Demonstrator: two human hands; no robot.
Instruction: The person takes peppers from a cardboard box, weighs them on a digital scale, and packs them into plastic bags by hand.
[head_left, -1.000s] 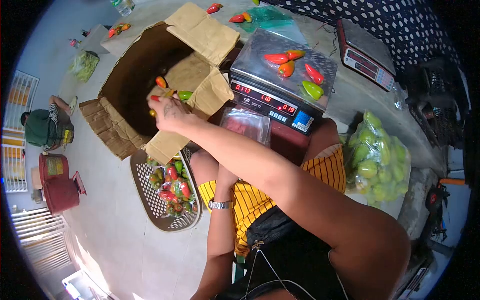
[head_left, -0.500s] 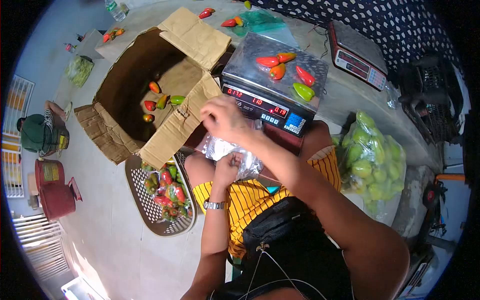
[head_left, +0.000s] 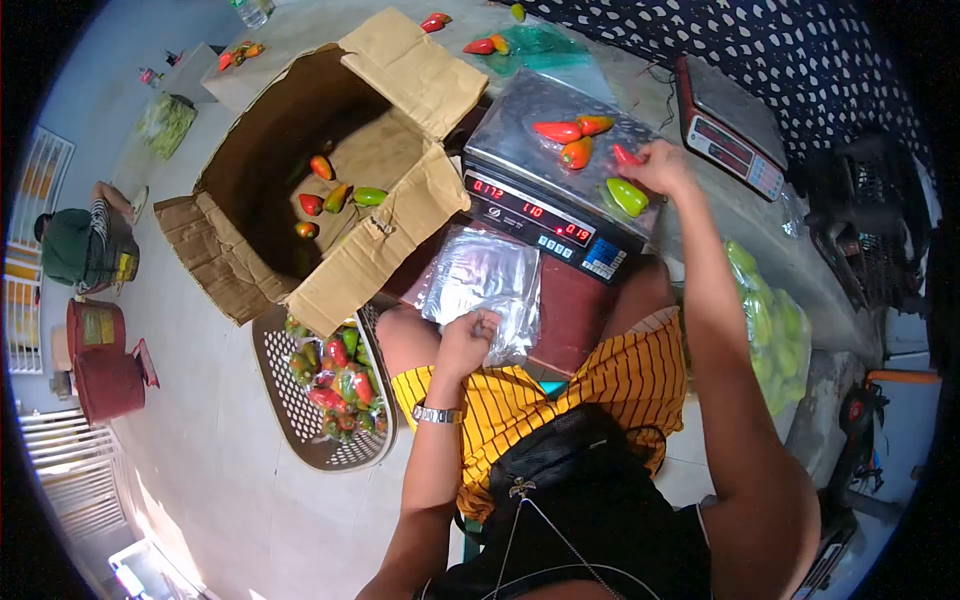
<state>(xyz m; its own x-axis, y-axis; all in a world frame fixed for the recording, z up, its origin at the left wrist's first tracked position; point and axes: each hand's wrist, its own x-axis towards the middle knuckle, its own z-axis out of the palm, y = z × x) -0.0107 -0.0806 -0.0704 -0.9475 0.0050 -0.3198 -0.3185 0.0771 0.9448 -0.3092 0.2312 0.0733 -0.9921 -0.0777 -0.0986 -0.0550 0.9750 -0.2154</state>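
A stack of clear plastic bags lies on a dark red surface before my lap. My left hand is closed on the near edge of the plastic. Over the right side of the digital scale, my right hand has its fingers closed round a red pepper, partly hidden by them. Just below those fingers lies a light green pepper. Several red and orange peppers rest on the middle of the metal plate. The red digits on the scale are lit.
On the left stands an open cardboard box with several peppers inside. Below it, a basket holds bagged peppers. A second scale is at upper right, above a bag of green produce. A person sits at far left.
My right hand has moved from above the plastic bags to the red pepper on the scale. The bags now lie flatter, with my left hand still on them. The view has shifted slightly.
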